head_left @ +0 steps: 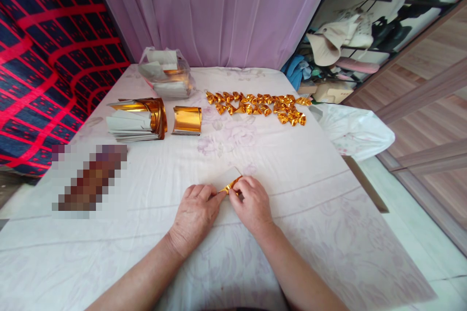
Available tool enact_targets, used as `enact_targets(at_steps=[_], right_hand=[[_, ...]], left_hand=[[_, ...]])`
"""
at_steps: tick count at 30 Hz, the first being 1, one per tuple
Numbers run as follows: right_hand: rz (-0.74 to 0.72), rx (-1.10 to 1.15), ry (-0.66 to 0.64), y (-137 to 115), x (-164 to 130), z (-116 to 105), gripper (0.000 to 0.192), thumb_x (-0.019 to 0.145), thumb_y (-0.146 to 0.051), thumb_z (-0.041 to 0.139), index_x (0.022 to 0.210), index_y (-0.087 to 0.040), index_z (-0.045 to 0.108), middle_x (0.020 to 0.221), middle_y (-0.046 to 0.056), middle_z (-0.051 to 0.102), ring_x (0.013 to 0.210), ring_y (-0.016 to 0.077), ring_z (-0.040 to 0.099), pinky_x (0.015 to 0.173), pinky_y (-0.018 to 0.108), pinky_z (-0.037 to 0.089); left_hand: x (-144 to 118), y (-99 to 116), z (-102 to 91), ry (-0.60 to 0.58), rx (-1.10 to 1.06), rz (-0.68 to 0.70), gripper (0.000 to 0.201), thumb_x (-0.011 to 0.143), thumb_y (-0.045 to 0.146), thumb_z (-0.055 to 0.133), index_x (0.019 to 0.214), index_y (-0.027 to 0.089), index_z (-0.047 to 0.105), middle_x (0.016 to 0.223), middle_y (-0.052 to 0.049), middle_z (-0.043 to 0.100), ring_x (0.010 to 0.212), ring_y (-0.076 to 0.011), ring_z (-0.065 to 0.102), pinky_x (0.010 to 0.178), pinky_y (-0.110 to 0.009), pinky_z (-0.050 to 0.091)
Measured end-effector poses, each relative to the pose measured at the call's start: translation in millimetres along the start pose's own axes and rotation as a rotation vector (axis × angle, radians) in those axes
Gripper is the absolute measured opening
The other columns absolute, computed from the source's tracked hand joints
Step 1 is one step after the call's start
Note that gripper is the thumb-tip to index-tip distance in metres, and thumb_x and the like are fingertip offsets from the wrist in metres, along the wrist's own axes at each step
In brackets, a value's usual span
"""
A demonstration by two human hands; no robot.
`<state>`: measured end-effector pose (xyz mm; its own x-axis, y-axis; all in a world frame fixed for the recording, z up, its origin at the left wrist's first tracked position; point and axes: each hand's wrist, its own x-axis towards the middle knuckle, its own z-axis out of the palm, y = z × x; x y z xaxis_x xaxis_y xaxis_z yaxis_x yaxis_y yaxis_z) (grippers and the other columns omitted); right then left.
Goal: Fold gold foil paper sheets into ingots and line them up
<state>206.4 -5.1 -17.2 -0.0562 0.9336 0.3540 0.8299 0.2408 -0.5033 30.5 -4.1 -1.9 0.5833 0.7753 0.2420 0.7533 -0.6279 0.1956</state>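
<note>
A sheet of gold foil paper (230, 175), pale on its back, lies on the table near its front, with its near edge turned up to show gold. At the left end of that fold, my left hand (196, 209) pinches the paper between thumb and fingers. My right hand (252, 201) grips the fold's right part, its fingers curled. Beyond them sit a small stack of gold foil sheets (187, 120) and a larger, fanned-out stack (136, 120). Several folded gold foil pieces (257, 103) lie in rows at the far right.
A clear plastic bag (167, 75) of more sheets stands at the table's far left. A blurred-out object (93, 180) lies at the left. A white plastic bag (359, 131) hangs beside the right edge, below shelves holding caps and shoes. A purple curtain (219, 14) closes the back.
</note>
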Motion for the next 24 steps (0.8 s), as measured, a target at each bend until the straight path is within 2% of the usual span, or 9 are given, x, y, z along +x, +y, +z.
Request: enact_targets(at_steps=[24], right_hand=[[-0.013, -0.016, 0.016, 0.2, 0.1, 0.4, 0.014, 0.082, -0.016, 0.059, 0.07, -0.022, 0.054, 0.077, 0.002, 0.059, 0.076, 0.0174, 0.055, 0.072, 0.03, 0.041]], left_hand=[[0.9, 0.7, 0.6, -0.018, -0.006, -0.019, 0.026, 0.092, 0.021, 0.053, 0.114, 0.024, 0.066, 0.089, -0.005, 0.062, 0.082, -0.0206, 0.054, 0.076, -0.039, 0.046]])
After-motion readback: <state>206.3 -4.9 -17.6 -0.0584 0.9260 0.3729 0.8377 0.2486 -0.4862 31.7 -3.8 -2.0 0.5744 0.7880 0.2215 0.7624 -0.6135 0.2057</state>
